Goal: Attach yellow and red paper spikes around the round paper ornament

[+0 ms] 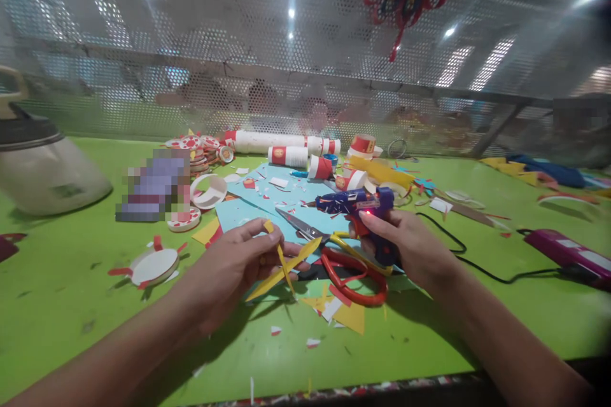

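My left hand (251,251) pinches yellow paper strips (281,270) that cross each other in an X. In my right hand (401,235) is a dark blue glue gun (356,202) with a red light lit on it; its nozzle points left, above the scissors. Red-handled scissors (351,276) and yellow-handled scissors (344,245) lie just behind and beside the strips, on light blue paper (252,200). Yellow and white paper scraps (351,315) are scattered in front of them.
Paper cups (289,156) and a long white tube (267,142) lie at the back. At the left are a white disc with red tabs (153,267), a blurred-out flat object (155,187) and a large pale container (50,165). A cord runs right to a magenta box (568,251).
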Motion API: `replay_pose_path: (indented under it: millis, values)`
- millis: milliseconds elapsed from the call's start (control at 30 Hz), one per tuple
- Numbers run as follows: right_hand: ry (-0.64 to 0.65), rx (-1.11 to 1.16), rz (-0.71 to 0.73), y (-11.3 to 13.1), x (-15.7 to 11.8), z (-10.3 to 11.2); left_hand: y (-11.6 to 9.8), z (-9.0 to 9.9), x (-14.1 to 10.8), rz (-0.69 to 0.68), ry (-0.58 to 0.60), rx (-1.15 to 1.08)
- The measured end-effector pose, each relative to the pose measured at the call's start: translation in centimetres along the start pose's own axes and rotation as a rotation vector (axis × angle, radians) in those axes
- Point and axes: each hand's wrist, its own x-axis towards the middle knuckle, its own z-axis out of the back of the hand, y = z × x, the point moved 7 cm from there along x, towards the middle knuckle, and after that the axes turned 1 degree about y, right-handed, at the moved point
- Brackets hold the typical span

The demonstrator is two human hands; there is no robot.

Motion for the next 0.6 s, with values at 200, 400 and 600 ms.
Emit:
replay_pose_path:
  millis: [200,400,600]
  values:
    - [-0.02,-0.087,-0.039,-0.3,-0.1,0.0,0.1,-0.3,-0.2,0.024,0.02,-0.035]
    - [0.017,-0.105,-0.038,0.0,-0.8,-0.4,0.3,-0.9,-1.3,0.048,0.048,-0.025]
    - [0.025,-0.107,-0.004,0.3,-1.0,-0.4,0.3,-1.5,-2.3,0.041,0.116,0.11]
